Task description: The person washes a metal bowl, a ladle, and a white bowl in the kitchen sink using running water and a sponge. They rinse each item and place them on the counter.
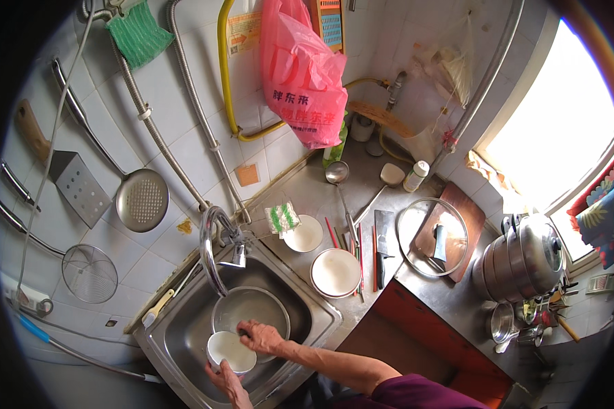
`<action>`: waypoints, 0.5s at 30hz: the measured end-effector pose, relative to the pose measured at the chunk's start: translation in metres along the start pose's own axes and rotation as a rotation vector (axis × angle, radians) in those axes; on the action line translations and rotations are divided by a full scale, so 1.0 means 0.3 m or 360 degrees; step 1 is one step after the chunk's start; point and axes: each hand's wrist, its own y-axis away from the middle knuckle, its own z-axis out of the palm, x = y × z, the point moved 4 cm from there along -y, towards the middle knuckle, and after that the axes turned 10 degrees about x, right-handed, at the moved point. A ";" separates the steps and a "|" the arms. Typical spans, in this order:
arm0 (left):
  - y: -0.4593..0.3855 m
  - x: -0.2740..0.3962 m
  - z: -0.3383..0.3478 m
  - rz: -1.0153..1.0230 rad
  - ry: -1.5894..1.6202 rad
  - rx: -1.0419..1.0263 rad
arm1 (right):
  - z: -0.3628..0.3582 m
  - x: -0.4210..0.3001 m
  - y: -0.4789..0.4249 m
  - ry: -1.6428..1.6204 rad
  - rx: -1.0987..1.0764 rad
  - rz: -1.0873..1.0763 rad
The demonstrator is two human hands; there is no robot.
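Over the sink (174, 335), my left hand (227, 381) grips a white bowl (230, 353) by its near side, thumb at the rim. The bowl is tilted, with its inside facing up. My right hand (263, 337) is at the bowl's far right rim, fingers curled around a small dark pad (242, 332) that they mostly cover. Behind both hands, a wide metal basin (250, 301) sits in the sink and appears to hold water. The chrome faucet (212, 245) arches above the basin.
Right of the sink stand white bowls (336, 272), chopsticks (374, 258), a ladle (337, 174) and a kitchen knife (384, 245). A glass lid (432, 236) rests on a wooden cutting board (465, 225). Farther right is a steamer pot (522, 258). A pink plastic bag (304, 76) hangs overhead.
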 end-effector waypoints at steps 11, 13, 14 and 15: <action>-0.019 0.033 0.023 -0.0290 0.0142 -0.0420 | -0.070 -0.067 0.152 0.0774 -0.0184 -0.1722; 0.016 0.082 0.034 -0.0246 0.0100 -0.0333 | -0.079 -0.068 0.143 0.0778 -0.0185 -0.1783; 0.006 0.072 0.028 -0.0282 0.0242 -0.0312 | -0.067 -0.079 0.156 0.0729 -0.0188 -0.1755; -0.004 0.060 0.023 -0.0313 0.0385 -0.0292 | -0.061 -0.098 0.169 0.0682 -0.0191 -0.1726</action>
